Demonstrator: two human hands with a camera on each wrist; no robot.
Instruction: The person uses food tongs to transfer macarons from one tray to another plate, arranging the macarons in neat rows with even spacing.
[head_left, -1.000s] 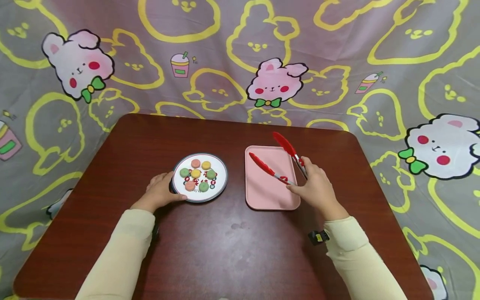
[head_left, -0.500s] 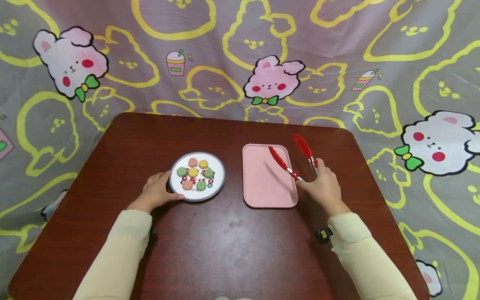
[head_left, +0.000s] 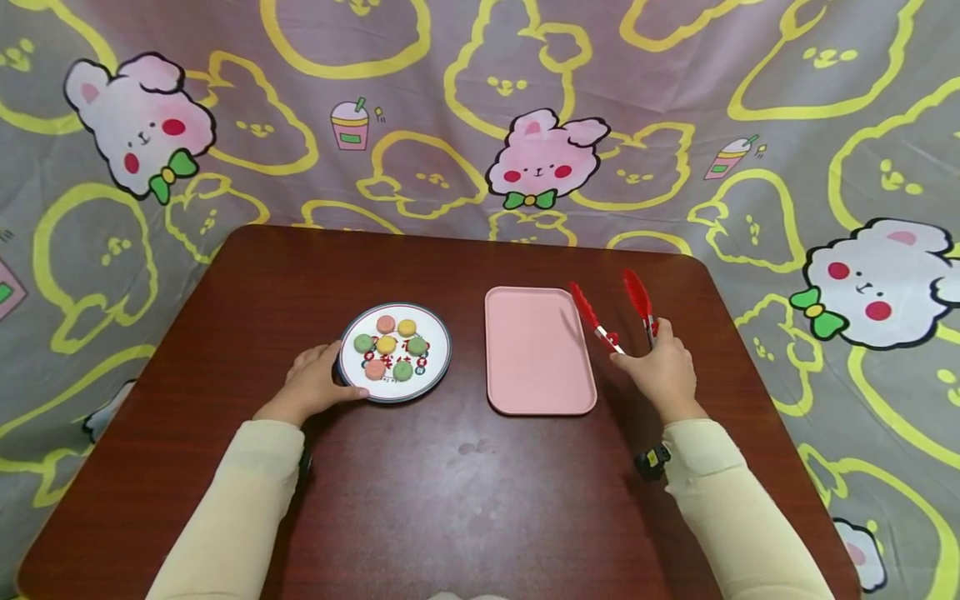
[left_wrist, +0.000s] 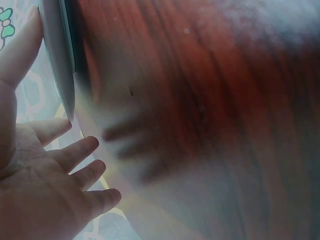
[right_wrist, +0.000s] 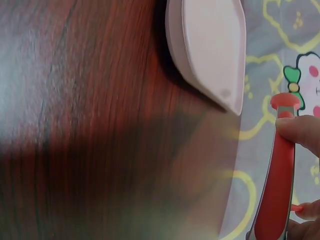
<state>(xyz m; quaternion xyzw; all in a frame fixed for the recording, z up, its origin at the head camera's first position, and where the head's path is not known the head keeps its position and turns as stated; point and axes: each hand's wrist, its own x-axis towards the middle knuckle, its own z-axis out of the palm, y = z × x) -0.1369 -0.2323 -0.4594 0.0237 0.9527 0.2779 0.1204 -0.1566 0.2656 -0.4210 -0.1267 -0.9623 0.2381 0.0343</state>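
In the head view, my left hand (head_left: pixel 306 385) lies against the left side of a round white plate (head_left: pixel 433 367) with a dark rim. Its thumb touches the near rim. The left wrist view has the thumb and index finger on the plate's edge (left_wrist: pixel 59 65), the other fingers spread and fairly straight. Several small pink, yellow and green macaron-like pieces (head_left: pixel 386 344) lie on the plate. My right hand (head_left: pixel 664 373) holds red-tipped metal tongs (head_left: pixel 588 310), their arms spread apart, right of the pink tray. In the right wrist view, the thumb presses the tongs' red grip (right_wrist: pixel 277 185).
A pink rectangular tray (head_left: pixel 536 354) lies flat between the plate and the tongs, with bare surface inside its rim. Everything stands on a dark brown wooden table (head_left: pixel 450 500). A patterned cloth (head_left: pixel 420 75) hangs behind and at the sides.
My right hand has moved to the right with the tongs, from over the tray to beside it. My left hand stays at the plate. The head view has shifted slightly.
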